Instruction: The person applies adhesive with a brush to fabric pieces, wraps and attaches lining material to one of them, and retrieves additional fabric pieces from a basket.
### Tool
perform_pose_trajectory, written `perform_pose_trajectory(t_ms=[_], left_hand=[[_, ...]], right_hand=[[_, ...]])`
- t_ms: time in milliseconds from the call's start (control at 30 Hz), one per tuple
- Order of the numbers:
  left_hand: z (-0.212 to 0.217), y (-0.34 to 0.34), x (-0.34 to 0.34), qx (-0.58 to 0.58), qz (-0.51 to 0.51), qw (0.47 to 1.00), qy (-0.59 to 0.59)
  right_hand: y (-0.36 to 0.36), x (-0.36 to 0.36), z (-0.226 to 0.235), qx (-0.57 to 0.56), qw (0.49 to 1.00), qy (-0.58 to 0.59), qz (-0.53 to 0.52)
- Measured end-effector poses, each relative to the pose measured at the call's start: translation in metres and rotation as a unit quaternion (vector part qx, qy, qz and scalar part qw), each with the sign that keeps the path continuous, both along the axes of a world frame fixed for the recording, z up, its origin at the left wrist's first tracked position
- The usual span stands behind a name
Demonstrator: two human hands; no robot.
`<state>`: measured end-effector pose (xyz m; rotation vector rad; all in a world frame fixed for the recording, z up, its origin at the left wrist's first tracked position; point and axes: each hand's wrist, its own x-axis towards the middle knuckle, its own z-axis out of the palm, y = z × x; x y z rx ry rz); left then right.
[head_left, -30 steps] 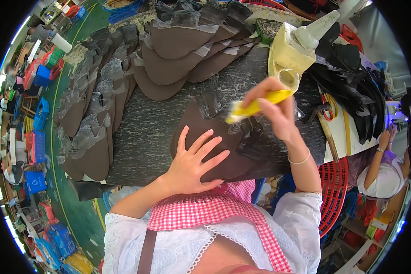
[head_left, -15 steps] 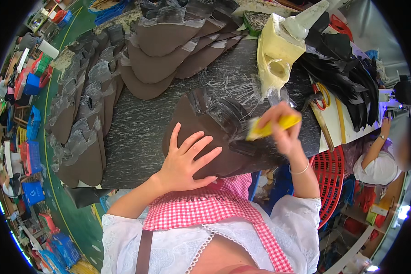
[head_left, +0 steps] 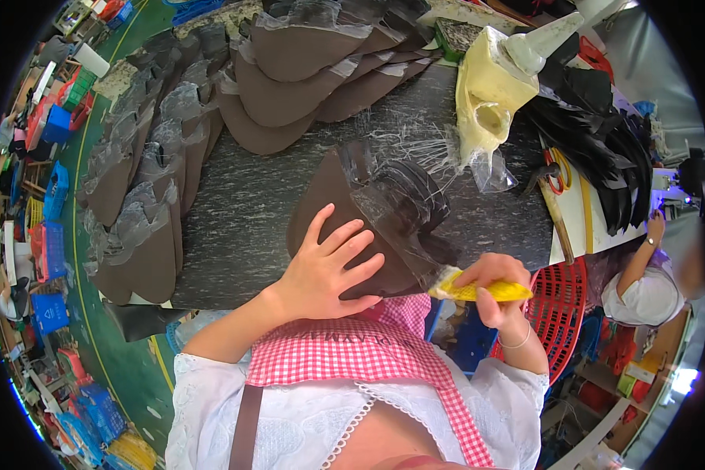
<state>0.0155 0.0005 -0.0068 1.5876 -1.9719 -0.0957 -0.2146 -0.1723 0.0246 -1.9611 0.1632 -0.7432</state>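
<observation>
A dark brown shoe upper piece [head_left: 388,247] lies on the black streaked tabletop, its curved black edge coated with shiny, glue-like film. My left hand [head_left: 317,270] rests flat on it with fingers spread. In my right hand [head_left: 495,283] is a yellow-handled brush [head_left: 466,292]. Its pale bristles touch the piece's lower right end, by the table's front edge. Beyond the piece, a cream glue pot [head_left: 493,82] caked with drips stands tilted, stringy glue spread on the table beside it.
Overlapping brown pieces [head_left: 282,98] lie at the back, and more rows [head_left: 145,251] at the left. At the right are black strips [head_left: 595,149], yellow-handled scissors [head_left: 558,168] and a hammer [head_left: 556,223]. A red basket [head_left: 560,313] stands below the table edge. Another person [head_left: 642,290] sits at far right.
My right hand has brought the brush down toward me, from the piece's curved edge to its lower right end. My left hand stays spread on the piece.
</observation>
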Motion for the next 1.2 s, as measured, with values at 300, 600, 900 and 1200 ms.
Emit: perform_pose_trajectory(t_ms=[300,600,900,1200], left_hand=[[0.009,0.004,-0.001,0.018,-0.003,1.0,0.01],[0.016,-0.002,-0.017,0.064,0.009,0.995,-0.07],[0.026,0.002,0.018,0.122,0.241,0.759,0.593],[0.021,-0.003,0.05,0.095,0.201,0.549,0.806]], right_hand=[[-0.015,0.065,0.039,0.116,0.978,0.148,-0.092],[-0.045,0.204,0.024,-0.088,0.992,0.083,0.038],[-0.116,0.092,0.014,-0.182,0.939,-0.036,-0.289],[-0.043,0.12,0.022,-0.068,0.992,-0.069,0.077]])
